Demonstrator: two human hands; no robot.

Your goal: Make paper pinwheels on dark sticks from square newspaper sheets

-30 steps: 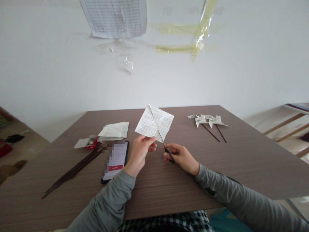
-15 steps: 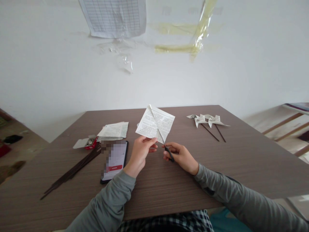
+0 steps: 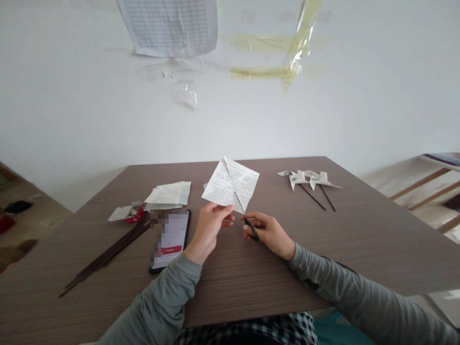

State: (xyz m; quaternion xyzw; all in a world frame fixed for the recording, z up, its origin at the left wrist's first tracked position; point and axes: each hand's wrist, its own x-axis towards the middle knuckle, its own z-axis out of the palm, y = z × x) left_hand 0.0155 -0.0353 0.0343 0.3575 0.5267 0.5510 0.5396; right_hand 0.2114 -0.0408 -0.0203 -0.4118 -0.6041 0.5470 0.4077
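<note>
Between the thumb and fingers of my left hand point(image 3: 210, 227) is the lower edge of a square sheet of printed paper point(image 3: 219, 184), held up above the table. A diagonal line runs across the sheet from its top corner to its bottom corner. My right hand point(image 3: 268, 230) is closed around the black handles of a pair of scissors point(image 3: 251, 229). Their blades reach the sheet's bottom corner, in line with the diagonal. Whether the blades are parted I cannot make out.
Left of my hands lie a phone point(image 3: 171, 239), a stack of printed paper point(image 3: 168, 195), an open red box point(image 3: 134, 212) of small items and a bundle of dark sticks point(image 3: 108, 251). Paper pinwheels point(image 3: 300, 178) on dark sticks rest at the back right. A wall stands behind the table point(image 3: 359, 239).
The sheet and the scissors have shifted very slightly. Both hands keep nearly the same place and hold.
</note>
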